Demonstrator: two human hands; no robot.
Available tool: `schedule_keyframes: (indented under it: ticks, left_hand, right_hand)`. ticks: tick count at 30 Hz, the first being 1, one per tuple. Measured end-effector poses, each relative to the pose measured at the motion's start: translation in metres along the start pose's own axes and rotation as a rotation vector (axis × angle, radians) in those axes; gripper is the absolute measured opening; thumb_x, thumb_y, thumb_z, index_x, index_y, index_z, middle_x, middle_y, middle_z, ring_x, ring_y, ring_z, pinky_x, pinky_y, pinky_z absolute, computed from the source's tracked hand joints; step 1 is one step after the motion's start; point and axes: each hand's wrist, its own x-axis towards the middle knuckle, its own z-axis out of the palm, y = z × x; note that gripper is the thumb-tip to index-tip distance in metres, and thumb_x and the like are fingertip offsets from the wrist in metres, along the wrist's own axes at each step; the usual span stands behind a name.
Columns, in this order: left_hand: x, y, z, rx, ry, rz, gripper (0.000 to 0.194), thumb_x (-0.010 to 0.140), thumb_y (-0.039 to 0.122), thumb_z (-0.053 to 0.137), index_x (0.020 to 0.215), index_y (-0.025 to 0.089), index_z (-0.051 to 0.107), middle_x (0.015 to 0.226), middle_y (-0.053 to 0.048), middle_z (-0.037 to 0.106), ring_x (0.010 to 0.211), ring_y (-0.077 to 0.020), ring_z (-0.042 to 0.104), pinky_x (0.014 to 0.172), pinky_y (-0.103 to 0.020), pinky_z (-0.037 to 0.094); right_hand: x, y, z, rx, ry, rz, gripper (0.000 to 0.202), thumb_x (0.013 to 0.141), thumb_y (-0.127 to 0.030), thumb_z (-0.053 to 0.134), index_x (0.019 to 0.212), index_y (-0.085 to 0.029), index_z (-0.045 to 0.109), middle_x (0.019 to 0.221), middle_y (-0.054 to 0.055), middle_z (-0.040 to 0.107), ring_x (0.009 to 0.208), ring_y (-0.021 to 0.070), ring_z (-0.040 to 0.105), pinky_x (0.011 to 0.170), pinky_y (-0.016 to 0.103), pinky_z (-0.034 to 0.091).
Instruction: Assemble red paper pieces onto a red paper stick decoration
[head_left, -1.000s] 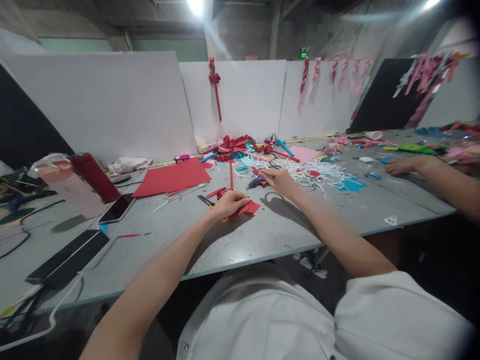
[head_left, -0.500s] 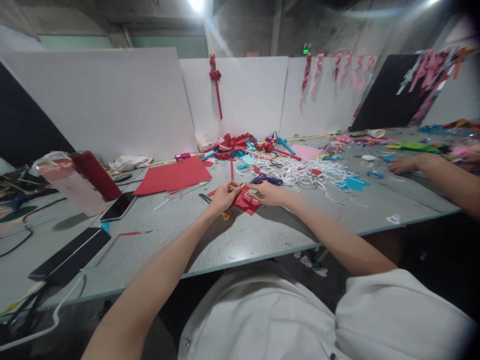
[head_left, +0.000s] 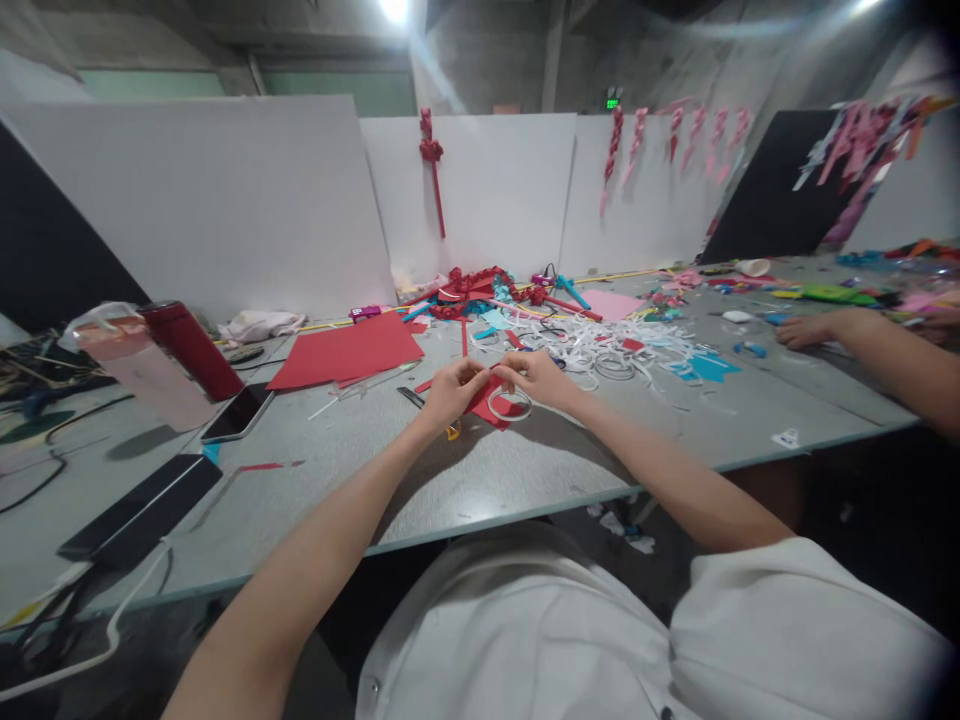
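Observation:
My left hand [head_left: 452,390] is closed, thumb and fingers pinching a piece of red paper [head_left: 489,408] above the table. Close beside it, my right hand [head_left: 541,380] is closed too, its fingertips meeting the left ones at the paper's upper edge. A thin white ring [head_left: 511,418], looking like a narrow roll of tape, hangs below the right fingers in front of the paper. Under my left hand lies a black and yellow tool [head_left: 453,430], partly covered; its kind is unclear. Behind my right hand, a dark blue tool [head_left: 557,363] is mostly hidden.
Red sheets [head_left: 345,350] lie left of my hands, near a phone [head_left: 237,414], a red bottle [head_left: 191,350] and a pink bottle [head_left: 142,370]. White paper strips [head_left: 622,350] heap up at right. Another person's hand [head_left: 810,330] rests farther right. White boards [head_left: 480,200] stand behind.
My right hand has closed its fingers and come to the left fingertips at the paper's upper edge. The white ring now hangs in plain view below it. My left hand has barely moved.

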Motion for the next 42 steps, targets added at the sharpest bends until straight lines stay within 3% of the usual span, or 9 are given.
schedule_keyframes:
  ticks: [5, 9, 12, 16, 27, 36, 42]
  left_hand:
    - [0.006, -0.011, -0.006, -0.029, 0.055, -0.095, 0.035, 0.087, 0.051, 0.066, 0.088, 0.016, 0.069, 0.064, 0.0, 0.064, 0.055, -0.0113, 0.056, 0.055, -0.023, 0.043]
    - [0.005, -0.015, -0.007, 0.042, 0.052, -0.09, 0.032, 0.087, 0.046, 0.066, 0.082, 0.016, 0.071, 0.069, -0.003, 0.069, 0.061, -0.0129, 0.06, 0.06, -0.024, 0.046]
    - [0.002, -0.013, -0.004, 0.134, 0.006, -0.041, 0.028, 0.088, 0.043, 0.065, 0.082, 0.017, 0.072, 0.074, -0.004, 0.072, 0.067, -0.0141, 0.063, 0.064, -0.025, 0.048]
    - [0.001, -0.008, -0.002, 0.161, 0.002, -0.039, 0.029, 0.09, 0.044, 0.063, 0.085, 0.017, 0.073, 0.074, -0.004, 0.073, 0.067, -0.0151, 0.065, 0.062, -0.025, 0.048]
    - [0.007, -0.013, -0.005, 0.008, 0.114, -0.136, 0.031, 0.086, 0.045, 0.066, 0.087, 0.015, 0.072, 0.071, -0.006, 0.073, 0.061, -0.0152, 0.066, 0.061, -0.026, 0.051]
    - [0.004, -0.006, -0.002, -0.004, 0.103, -0.168, 0.018, 0.084, 0.03, 0.066, 0.086, 0.014, 0.073, 0.077, -0.006, 0.075, 0.063, -0.0141, 0.067, 0.063, -0.025, 0.052]
    - [0.004, -0.004, -0.002, 0.042, 0.135, -0.146, 0.02, 0.086, 0.033, 0.065, 0.085, 0.014, 0.074, 0.075, -0.006, 0.075, 0.063, -0.0148, 0.067, 0.063, -0.026, 0.052]
  right_hand:
    - [0.001, 0.002, -0.002, -0.005, 0.215, 0.048, 0.038, 0.099, -0.046, 0.053, 0.074, -0.019, 0.064, 0.064, 0.001, 0.066, 0.057, 0.0131, 0.059, 0.059, 0.026, 0.045]
    - [0.001, 0.006, 0.0, -0.038, 0.212, 0.034, 0.024, 0.095, -0.039, 0.059, 0.084, -0.018, 0.066, 0.074, 0.003, 0.07, 0.063, 0.0146, 0.062, 0.063, 0.027, 0.047]
    - [0.002, 0.011, 0.004, -0.058, 0.119, -0.064, 0.017, 0.093, -0.034, 0.063, 0.099, -0.019, 0.067, 0.09, 0.005, 0.074, 0.078, 0.017, 0.067, 0.073, 0.028, 0.05]
    - [0.003, 0.017, 0.007, -0.166, 0.028, -0.113, 0.018, 0.096, -0.032, 0.059, 0.091, -0.019, 0.07, 0.084, 0.004, 0.073, 0.075, 0.0167, 0.065, 0.072, 0.028, 0.046]
    - [0.001, 0.013, 0.002, -0.227, 0.244, -0.006, 0.016, 0.094, -0.028, 0.059, 0.088, -0.018, 0.071, 0.081, 0.004, 0.073, 0.069, 0.0174, 0.062, 0.068, 0.028, 0.041]
    - [0.001, 0.014, 0.004, -0.224, 0.237, 0.001, 0.014, 0.094, -0.027, 0.059, 0.09, -0.019, 0.069, 0.087, 0.004, 0.074, 0.077, 0.0195, 0.066, 0.074, 0.031, 0.045]
    - [0.002, 0.01, 0.009, -0.317, 0.347, -0.12, 0.015, 0.095, -0.02, 0.057, 0.107, -0.021, 0.066, 0.11, 0.011, 0.068, 0.109, 0.0288, 0.058, 0.1, 0.045, 0.042]
